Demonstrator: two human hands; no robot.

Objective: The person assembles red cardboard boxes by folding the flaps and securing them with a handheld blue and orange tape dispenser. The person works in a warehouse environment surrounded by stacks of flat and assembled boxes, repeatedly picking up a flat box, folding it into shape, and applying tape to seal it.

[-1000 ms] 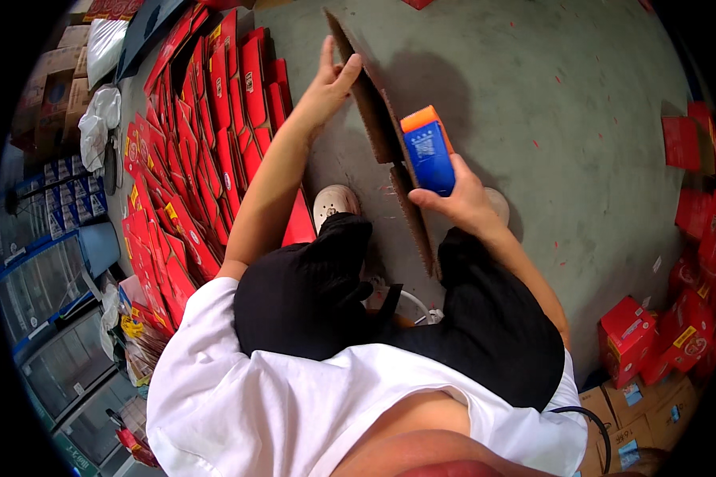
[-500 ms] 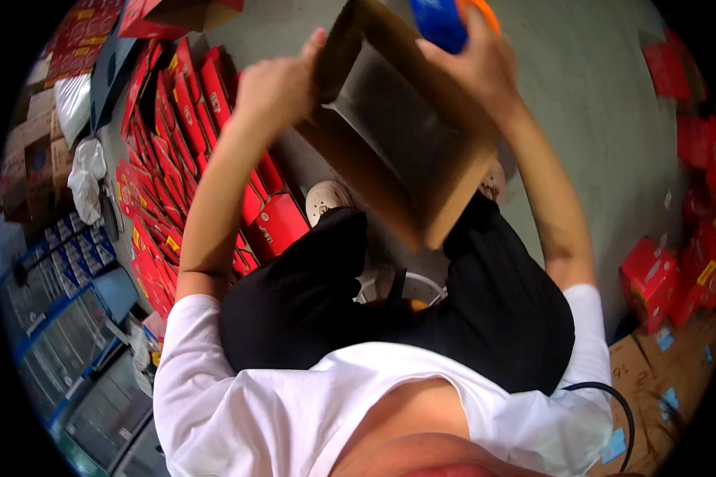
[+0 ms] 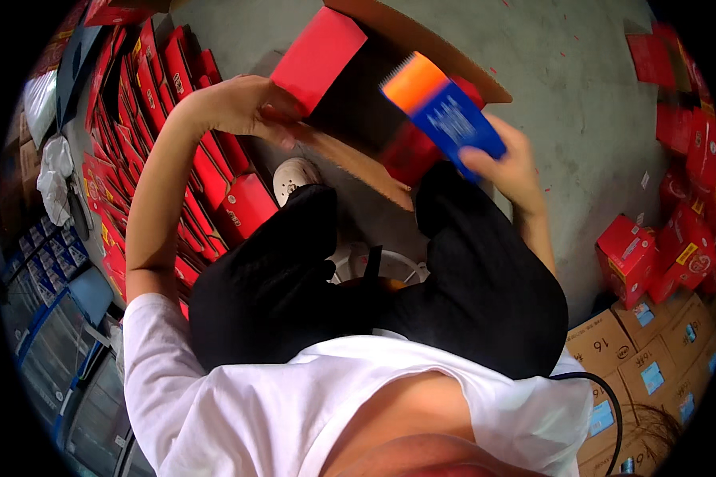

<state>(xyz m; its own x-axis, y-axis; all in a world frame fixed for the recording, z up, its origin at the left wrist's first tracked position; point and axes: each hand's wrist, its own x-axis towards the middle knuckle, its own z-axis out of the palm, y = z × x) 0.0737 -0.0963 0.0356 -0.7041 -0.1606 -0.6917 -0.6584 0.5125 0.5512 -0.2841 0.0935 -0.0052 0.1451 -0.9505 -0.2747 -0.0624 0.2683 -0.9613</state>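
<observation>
An open cardboard box (image 3: 354, 103) stands tilted over my knees, brown on its long sides, with a red flap (image 3: 318, 60) at its left end. My left hand (image 3: 250, 107) is closed on the box's left side, beneath that red flap, thumb and fingers at the edge. In my right hand (image 3: 513, 163) is a blue and orange tape dispenser (image 3: 445, 115), slightly blurred, its toothed edge pointing up and left. It is held in front of the box's right end, partly hiding a red panel there.
Many flattened red cartons (image 3: 167, 119) stand in a row on the left. Red boxes (image 3: 628, 254) are piled at the right, near stacked brown cartons (image 3: 601, 342). Plastic bins (image 3: 44, 358) sit at lower left. A black cable (image 3: 612, 397) curves past my right side.
The box has turned, and its red end flap now shows. My left hand has shifted down its left side. My right hand has brought the tape dispenser lower, in front of the box.
</observation>
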